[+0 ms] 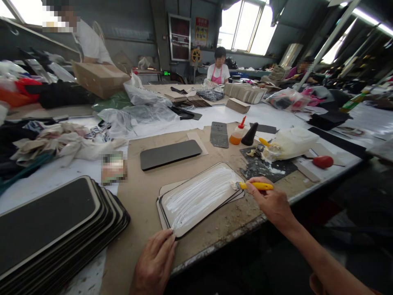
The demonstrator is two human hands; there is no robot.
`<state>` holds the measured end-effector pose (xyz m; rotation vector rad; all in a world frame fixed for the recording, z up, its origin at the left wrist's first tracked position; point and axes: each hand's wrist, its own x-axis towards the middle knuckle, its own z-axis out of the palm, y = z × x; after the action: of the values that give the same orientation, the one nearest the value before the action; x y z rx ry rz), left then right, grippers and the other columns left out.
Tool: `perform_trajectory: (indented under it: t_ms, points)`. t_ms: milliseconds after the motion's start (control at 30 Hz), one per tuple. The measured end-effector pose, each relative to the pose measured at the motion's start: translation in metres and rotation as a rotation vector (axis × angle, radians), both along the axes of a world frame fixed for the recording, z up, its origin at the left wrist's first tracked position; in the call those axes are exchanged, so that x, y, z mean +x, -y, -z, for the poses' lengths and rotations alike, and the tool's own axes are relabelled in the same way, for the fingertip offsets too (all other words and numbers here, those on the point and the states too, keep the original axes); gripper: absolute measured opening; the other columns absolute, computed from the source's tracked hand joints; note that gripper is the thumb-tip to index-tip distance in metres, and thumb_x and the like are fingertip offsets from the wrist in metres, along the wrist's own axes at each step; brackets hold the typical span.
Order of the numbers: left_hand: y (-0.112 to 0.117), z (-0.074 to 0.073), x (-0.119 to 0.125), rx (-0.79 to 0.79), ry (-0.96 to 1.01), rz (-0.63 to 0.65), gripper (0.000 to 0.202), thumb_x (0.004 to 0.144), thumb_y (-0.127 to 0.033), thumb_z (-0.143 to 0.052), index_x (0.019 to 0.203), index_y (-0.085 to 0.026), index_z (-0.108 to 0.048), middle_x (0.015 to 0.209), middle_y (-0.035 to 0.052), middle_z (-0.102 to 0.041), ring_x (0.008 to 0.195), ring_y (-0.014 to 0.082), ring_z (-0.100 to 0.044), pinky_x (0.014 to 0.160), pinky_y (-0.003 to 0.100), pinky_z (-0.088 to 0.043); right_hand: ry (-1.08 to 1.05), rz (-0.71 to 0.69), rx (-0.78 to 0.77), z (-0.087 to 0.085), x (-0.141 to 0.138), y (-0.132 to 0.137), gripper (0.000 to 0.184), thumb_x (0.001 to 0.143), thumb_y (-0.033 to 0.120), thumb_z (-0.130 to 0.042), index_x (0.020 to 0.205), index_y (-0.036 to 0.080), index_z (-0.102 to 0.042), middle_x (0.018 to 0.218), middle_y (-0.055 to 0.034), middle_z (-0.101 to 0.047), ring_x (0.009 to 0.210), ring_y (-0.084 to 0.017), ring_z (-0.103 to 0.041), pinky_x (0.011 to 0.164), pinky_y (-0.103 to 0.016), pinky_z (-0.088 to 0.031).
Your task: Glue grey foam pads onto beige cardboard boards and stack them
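— Why is the left hand (155, 260) placed at that near corner?
— The rounded panel (198, 194) is probably steadied there against the brush's drag; the fingers are held together, nearly straight, though whether the edge is pinched cannot be told.
— And the right hand (272, 203)?
— Closed around the yellow-handled brush (256, 186), bristles laid at the panel's far right end! The translucent plastic container (294, 143) of paste is set just beyond, presumably for easy reach.
— The panel itself?
— Seen atop a small, uneven stack, between the hands near the worktable (208, 116) edge: tan, dark-rimmed, streaked lengthwise in wet-looking white.
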<state>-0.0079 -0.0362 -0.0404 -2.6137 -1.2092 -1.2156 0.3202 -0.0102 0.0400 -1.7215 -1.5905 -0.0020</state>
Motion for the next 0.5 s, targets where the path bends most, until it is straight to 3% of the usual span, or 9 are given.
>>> perform_trajectory:
  t_ms: [133, 300, 400, 500]
  points:
    - [0.001, 0.0, -0.001, -0.016, 0.004, 0.0, 0.023, 0.085, -0.014, -0.051, 0.105, -0.016, -0.061, 0.101, 0.0084, -0.065, 0.097, 0.018, -0.061, 0.086, 0.03, -0.053, -0.054, -0.065, 0.027, 0.0, -0.023, 0.016, 0.02, 0.086, 0.038, -0.049, 0.083, 0.022, -0.06, 0.08, -0.0054, -0.065, 0.076, -0.02, -0.063, 0.074, -0.032, -0.05]
    - [0.0, 0.003, -0.001, -0.021, 0.014, -0.002, 0.022, 0.084, -0.014, -0.051, 0.105, -0.016, -0.061, 0.102, 0.0082, -0.065, 0.098, 0.0177, -0.061, 0.088, 0.029, -0.052, -0.232, -0.227, 0.044, 0.008, -0.08, 0.034, 0.013, 0.087, 0.03, -0.051, 0.085, 0.022, -0.061, 0.08, -0.0051, -0.065, 0.078, -0.019, -0.062, 0.072, -0.029, -0.052]
    - [0.003, 0.002, 0.001, -0.02, 0.006, -0.036, 0.023, 0.085, -0.016, -0.051, 0.106, -0.016, -0.06, 0.102, 0.0084, -0.065, 0.098, 0.0176, -0.062, 0.087, 0.029, -0.053, -0.371, -0.365, 0.008, 0.012, -0.113, 0.035, 0.012, 0.086, 0.028, -0.052, 0.084, 0.022, -0.062, 0.078, -0.0042, -0.065, 0.076, -0.018, -0.063, 0.069, -0.027, -0.053]
    - [0.008, -0.002, 0.0, -0.019, -0.024, -0.069, 0.024, 0.086, -0.015, -0.049, 0.108, -0.015, -0.059, 0.103, 0.0094, -0.066, 0.1, 0.0173, -0.062, 0.086, 0.029, -0.054, -0.483, -0.435, -0.081, 0.001, -0.128, 0.021, 0.014, 0.085, 0.033, -0.055, 0.084, 0.022, -0.064, 0.076, -0.0039, -0.066, 0.067, -0.018, -0.064, 0.061, -0.026, -0.054]
